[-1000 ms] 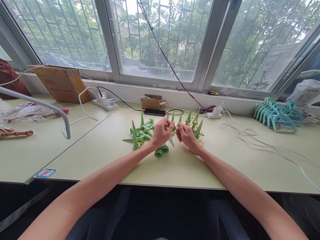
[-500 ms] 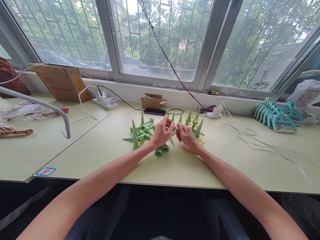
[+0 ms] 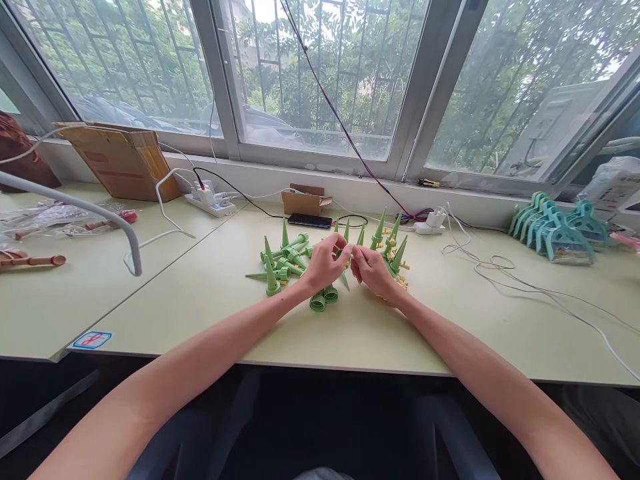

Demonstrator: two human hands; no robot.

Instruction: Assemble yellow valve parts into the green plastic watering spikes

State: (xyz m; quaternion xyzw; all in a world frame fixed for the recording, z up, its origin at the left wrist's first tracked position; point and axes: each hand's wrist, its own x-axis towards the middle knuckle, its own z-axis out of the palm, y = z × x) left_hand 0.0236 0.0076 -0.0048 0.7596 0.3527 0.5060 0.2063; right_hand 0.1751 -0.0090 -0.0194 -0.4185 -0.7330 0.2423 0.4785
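Observation:
My left hand (image 3: 324, 265) is pinched, thumb against forefinger, above a pile of green plastic plant-watering spikes. My right hand (image 3: 373, 270) is closed close beside it, its fingertips almost meeting those of the left. What the two hold is too small and too covered to name. Left of my left hand lie several green spikes (image 3: 271, 277), some standing point up, others on their sides. Two hollow green spike ends (image 3: 317, 302) face me below my left wrist. Behind my right hand, several green spikes with small yellow valves (image 3: 399, 257) stand upright, partly covered by that hand.
A black phone (image 3: 310, 221) lies in front of a small open carton (image 3: 303, 199). Power strips (image 3: 210, 205) and loose white cables (image 3: 500, 263) are on both sides. Teal hangers (image 3: 555, 233) stand far right. A grey metal tube (image 3: 113, 217) crosses the left side.
Both hands stay at nearly the same spot, fingertips slightly closer together. The spikes on the table have not visibly moved; the camera's view has shifted a little.

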